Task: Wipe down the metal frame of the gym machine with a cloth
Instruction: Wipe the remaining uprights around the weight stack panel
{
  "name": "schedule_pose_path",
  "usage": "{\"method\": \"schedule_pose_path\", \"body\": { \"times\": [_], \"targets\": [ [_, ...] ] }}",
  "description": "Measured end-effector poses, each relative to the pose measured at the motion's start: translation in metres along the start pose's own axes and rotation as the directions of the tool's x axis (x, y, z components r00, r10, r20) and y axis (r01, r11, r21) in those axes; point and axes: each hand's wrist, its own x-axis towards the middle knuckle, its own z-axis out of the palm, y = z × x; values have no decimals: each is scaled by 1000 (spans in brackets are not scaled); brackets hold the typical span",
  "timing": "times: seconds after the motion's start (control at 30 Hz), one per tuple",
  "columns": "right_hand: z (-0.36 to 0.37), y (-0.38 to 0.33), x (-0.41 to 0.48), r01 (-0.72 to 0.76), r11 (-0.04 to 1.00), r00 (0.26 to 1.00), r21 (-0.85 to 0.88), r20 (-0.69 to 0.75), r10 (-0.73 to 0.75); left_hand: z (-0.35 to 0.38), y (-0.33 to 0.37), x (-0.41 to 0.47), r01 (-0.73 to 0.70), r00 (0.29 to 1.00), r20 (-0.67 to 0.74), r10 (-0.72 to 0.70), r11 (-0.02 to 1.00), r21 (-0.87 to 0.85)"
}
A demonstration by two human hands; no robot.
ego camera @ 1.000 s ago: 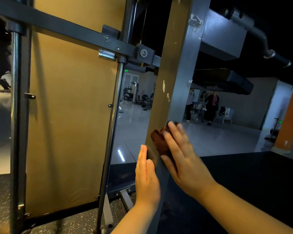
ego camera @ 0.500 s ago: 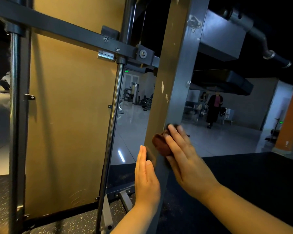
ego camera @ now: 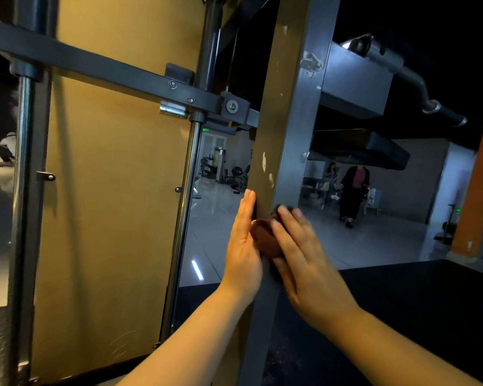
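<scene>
Two hands meet on the upright post [ego camera: 285, 121] of the machine's dark metal frame, about halfway up its visible length. The left hand [ego camera: 243, 246] lies flat along the post's left edge, fingers straight and close together, holding nothing. The right hand [ego camera: 304, 263] is spread on the post's front face, its fingers [ego camera: 287, 232] straight (a little blurred) and pressing a bunched brown cloth [ego camera: 264, 240] against the metal. Most of the cloth shows between the two hands, touching both, and its far end peeks out past the right fingertips. Above the hands, the post's paint is chipped in pale spots.

Left of the post, a dark crossbar [ego camera: 109, 68] slants up and away from it, bolted where the two meet. A chrome guide rod [ego camera: 186, 204] runs down just left of the post, with a yellow panel [ego camera: 109, 204] further left. To the post's right hangs a black pad [ego camera: 360, 151]. Well behind the post, a person in dark clothes [ego camera: 352, 190] stands on the glossy floor.
</scene>
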Motion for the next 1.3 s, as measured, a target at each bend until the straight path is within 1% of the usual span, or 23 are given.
{"method": "schedule_pose_path", "body": {
  "times": [0.07,0.17,0.23,0.27,0.33,0.4,0.47,0.53,0.67,0.73,0.8,0.87,0.97,1.03,1.1,1.17,1.23,1.3],
  "targets": [
    [-13,8,24,-22,1000,999,-16,-23,22,-2,1,0,-4,1000,12,3,999,36],
    [-29,12,64,-144,989,982,43,-118,149,-4,1,1,-16,999,31,13,994,108],
    [-28,7,67,-171,982,973,76,-141,181,-4,1,1,-22,999,34,17,991,131],
    [-24,3,59,-178,979,973,95,-129,190,-4,0,1,-26,999,33,22,991,130],
    [-14,-2,35,-154,983,984,97,-80,162,-4,-1,1,-24,999,24,22,995,102],
    [-5,-4,10,-78,996,996,45,-28,79,-5,-3,1,-14,1000,26,13,999,45],
    [-7,1,6,-37,999,999,7,0,37,-7,-5,1,-26,999,34,24,999,43],
    [-16,6,24,-64,998,998,-7,-27,64,-7,-5,1,-41,999,38,38,994,98],
    [-34,10,75,-201,979,961,43,-183,206,-6,-4,0,-53,998,24,50,989,141],
    [-31,6,75,-222,972,954,79,-186,233,-6,-2,2,-60,998,20,58,987,148],
    [-22,-2,55,-215,973,965,78,-133,224,-5,0,6,-61,998,17,60,987,148],
    [-14,-8,32,-152,987,984,46,-90,156,-4,5,14,-47,999,6,47,991,126],
    [-18,0,33,-97,995,992,15,-81,98,0,10,24,-43,999,-3,43,995,88],
    [-28,7,57,-137,989,982,63,-125,144,3,10,25,-57,998,-7,58,993,107],
    [-38,12,86,-206,964,957,169,-172,235,4,8,24,-60,998,-17,62,992,108],
    [-40,14,98,-225,946,940,234,-201,274,3,6,24,-63,998,-21,66,992,112],
    [-33,10,88,-225,933,937,282,-200,287,3,6,25,-68,997,-22,71,992,109],
    [-22,1,62,-227,932,948,283,-157,278,3,5,24,-73,997,-25,76,991,111]
  ]
}}
